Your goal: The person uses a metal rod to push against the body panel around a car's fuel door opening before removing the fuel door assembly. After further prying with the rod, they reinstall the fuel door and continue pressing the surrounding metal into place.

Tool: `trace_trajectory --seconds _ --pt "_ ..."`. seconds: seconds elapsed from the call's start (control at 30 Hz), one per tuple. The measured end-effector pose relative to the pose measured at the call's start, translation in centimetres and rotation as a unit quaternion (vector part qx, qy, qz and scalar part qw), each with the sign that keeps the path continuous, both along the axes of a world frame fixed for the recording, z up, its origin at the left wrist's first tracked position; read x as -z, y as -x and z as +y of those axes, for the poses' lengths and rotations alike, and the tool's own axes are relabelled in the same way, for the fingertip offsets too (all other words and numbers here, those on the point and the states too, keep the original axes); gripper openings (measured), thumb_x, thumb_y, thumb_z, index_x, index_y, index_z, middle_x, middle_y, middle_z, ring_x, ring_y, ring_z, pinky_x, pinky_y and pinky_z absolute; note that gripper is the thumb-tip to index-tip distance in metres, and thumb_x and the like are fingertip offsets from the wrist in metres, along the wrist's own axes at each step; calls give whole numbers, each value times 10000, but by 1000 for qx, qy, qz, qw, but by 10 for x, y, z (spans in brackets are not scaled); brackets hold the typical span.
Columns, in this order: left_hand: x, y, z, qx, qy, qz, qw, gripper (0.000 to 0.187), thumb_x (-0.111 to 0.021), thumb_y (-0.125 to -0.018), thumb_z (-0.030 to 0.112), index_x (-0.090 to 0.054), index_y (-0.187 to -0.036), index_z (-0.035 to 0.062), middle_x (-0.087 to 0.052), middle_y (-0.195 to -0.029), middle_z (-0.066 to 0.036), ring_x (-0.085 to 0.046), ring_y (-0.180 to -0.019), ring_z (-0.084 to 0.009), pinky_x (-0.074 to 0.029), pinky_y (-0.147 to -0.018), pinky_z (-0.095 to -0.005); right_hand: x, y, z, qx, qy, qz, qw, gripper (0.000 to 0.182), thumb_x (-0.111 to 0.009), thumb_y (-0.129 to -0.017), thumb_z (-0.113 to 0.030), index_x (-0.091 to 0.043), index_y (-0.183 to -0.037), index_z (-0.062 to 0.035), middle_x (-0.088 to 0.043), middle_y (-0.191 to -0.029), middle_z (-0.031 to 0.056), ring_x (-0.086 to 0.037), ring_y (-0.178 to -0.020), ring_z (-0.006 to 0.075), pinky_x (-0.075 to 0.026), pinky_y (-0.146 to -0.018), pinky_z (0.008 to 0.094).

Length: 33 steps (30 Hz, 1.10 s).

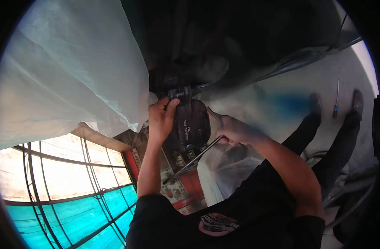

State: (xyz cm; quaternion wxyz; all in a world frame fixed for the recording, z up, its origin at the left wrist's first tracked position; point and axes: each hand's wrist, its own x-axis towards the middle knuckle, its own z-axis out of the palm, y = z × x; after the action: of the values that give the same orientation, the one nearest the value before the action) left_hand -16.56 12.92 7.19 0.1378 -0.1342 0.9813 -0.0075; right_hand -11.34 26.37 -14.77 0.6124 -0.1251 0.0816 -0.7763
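My left hand [161,115] pinches the dark hinge arm [179,93] of a fuel filler door, thumb on top and fingers behind it. The black fuel door [192,124] stands swung out from a dark car panel, with pale lettering about unleaded fuel on its inner face. Just right of the door, my right hand [233,130] is closed around a thin metal rod-like tool [198,157]. Its long shaft slants down and left below the door, and a shorter piece sticks up past my fingers. The tool's exact kind does not show.
Translucent plastic sheeting [82,74] hangs at the upper left beside the dark car body [248,37]. A screwdriver [335,108] lies on the grey floor [289,93] between two shoes. Below my hands are a plastic-covered white container [205,182] and red printed boxes [192,182]. A barred window [73,174] fills the lower left.
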Motion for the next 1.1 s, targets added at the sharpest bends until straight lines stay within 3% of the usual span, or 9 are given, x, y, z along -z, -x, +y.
trace_trajectory --seconds 0.07,0.13,0.17,0.47,0.53,0.57,0.63,0.83,1.1 --pt "-3 -9 1 -9 1 9 1000 264 -717 -1036 223 -725 -976 -34 -552 -644 -43 -427 -673 -88 -406 -600 -315 -4 -9 -1 -8 -11 3 1000 899 -542 -918 -50 -175 -1726 -196 -526 -659 5 -383 -466 69 -306 -407 258" --pt "0 -7 -6 20 48 13 999 295 -720 -1033 226 -678 -897 -32 -491 -615 -55 -401 -649 -99 -387 -574 -337 -1 -9 -3 -2 -27 36 999 910 -560 -896 -111 -234 -1718 -323 -532 -794 -5 -479 -609 53 -360 -476 222" --pt "-2 -11 -7 15 51 12 999 295 -720 -1033 226 -678 -897 -32 -491 -615 -55 -401 -649 -99 -387 -574 -337 1 -10 -4 -7 -25 35 999 910 -560 -896 -111 -234 -1718 -323 -532 -794 -5 -479 -609 53 -360 -476 222" --pt "-1 -2 -6 4 51 -4 999 302 -728 -1021 225 -669 -888 -40 -487 -627 -64 -400 -650 -105 -393 -575 -341 3 4 -3 12 -13 5 1000 888 -579 -870 -89 -300 -1697 -255 -511 -756 -36 -418 -563 38 -275 -436 226" --pt "2 1 -1 8 40 2 999 286 -725 -1021 220 -685 -912 -41 -508 -629 -69 -414 -646 -107 -401 -578 -340 4 7 -7 -31 7 -35 999 931 -547 -902 -55 -146 -1734 -176 -498 -656 -6 -387 -481 68 -312 -428 253" --pt "1 1 3 16 24 6 1000 272 -723 -1021 216 -700 -936 -41 -529 -630 -74 -428 -642 -108 -409 -582 -339 3 6 -6 -33 8 -34 999 931 -547 -902 -55 -146 -1734 -176 -498 -656 -6 -387 -481 68 -312 -428 253" --pt "-1 0 2 17 34 -2 999 256 -718 -1024 212 -714 -966 -37 -555 -640 -80 -440 -642 -110 -416 -586 -338 9 5 -6 -36 10 -3 999 858 -595 -894 -131 -315 -1695 -260 -542 -830 -21 -467 -611 56 -322 -460 225" --pt "-1 1 2 9 30 -11 999 234 -704 -1033 208 -731 -1000 -22 -599 -660 -82 -467 -638 -118 -427 -594 -340 6 6 0 -25 -25 31 999 891 -578 -900 -141 -268 -1706 -359 -529 -836 -24 -478 -667 48 -356 -498 223" --pt "-3 -2 -1 24 46 0 999 264 -714 -1031 221 -706 -938 -26 -540 -617 -76 -430 -612 -116 -402 -571 -346 9 -7 -10 -46 3 -36 998 826 -571 -893 -114 -328 -1671 -247 -531 -811 -23 -434 -611 45 -300 -471 239"
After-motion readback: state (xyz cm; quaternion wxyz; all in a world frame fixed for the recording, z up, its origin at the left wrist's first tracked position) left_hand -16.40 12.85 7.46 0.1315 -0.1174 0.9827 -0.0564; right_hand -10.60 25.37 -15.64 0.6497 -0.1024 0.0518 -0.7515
